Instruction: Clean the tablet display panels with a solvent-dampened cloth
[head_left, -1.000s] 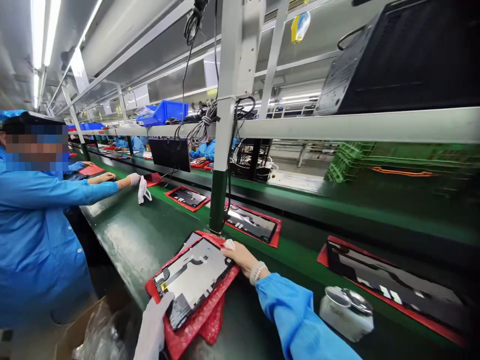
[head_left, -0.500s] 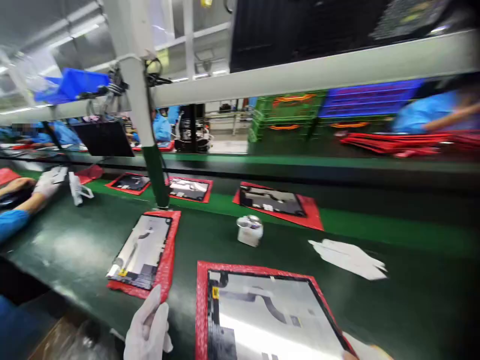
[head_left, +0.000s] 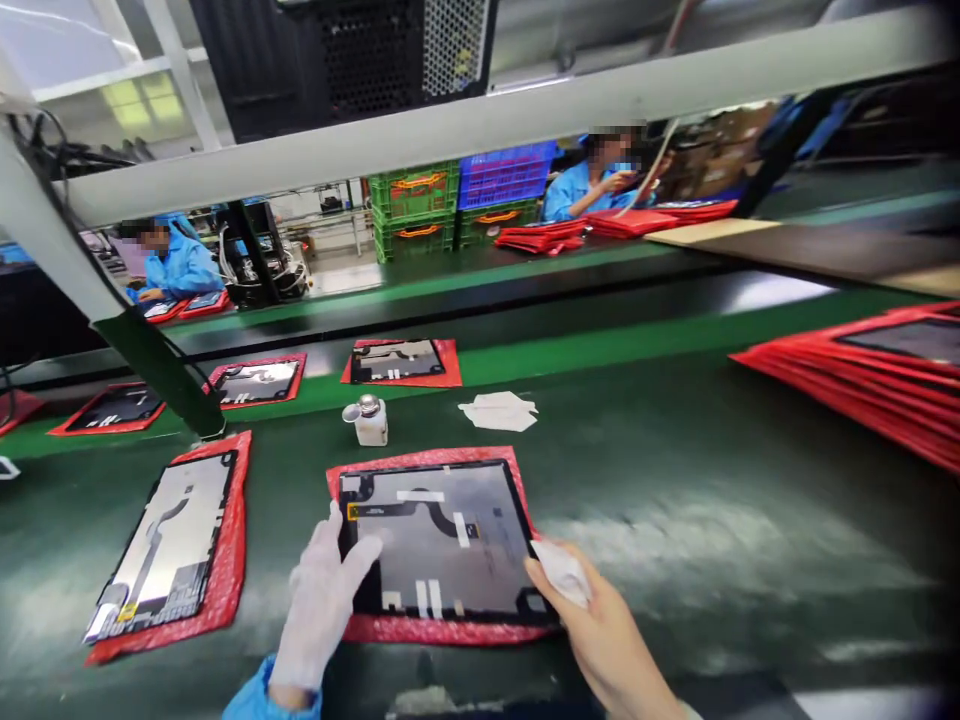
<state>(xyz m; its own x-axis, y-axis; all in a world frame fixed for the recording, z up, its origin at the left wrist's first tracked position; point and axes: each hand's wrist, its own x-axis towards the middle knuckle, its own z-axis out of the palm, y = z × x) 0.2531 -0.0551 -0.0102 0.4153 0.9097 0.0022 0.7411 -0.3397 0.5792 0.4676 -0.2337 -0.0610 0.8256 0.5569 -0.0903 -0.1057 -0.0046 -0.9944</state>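
Observation:
A tablet screen panel lies back-side up on a red bubble-wrap bag in front of me. Its back is grey with a black border, a dark flex cable and white strips. My left hand, in a white glove, grips its left edge, thumb on top. My bare right hand is closed around a folded white wipe at the panel's right edge. Beyond the panel stands a small white pump bottle. White wipes lie to the right of the bottle.
Another screen panel on red wrap lies at the left. Several more sit along the green strip behind. A stack of red bags rises at the right. A slanted post stands at the left; co-workers in blue sit across the bench.
The view has swung to the right. My left hand has moved onto the panel's left edge, and my right hand with the wipe has come fully into view.

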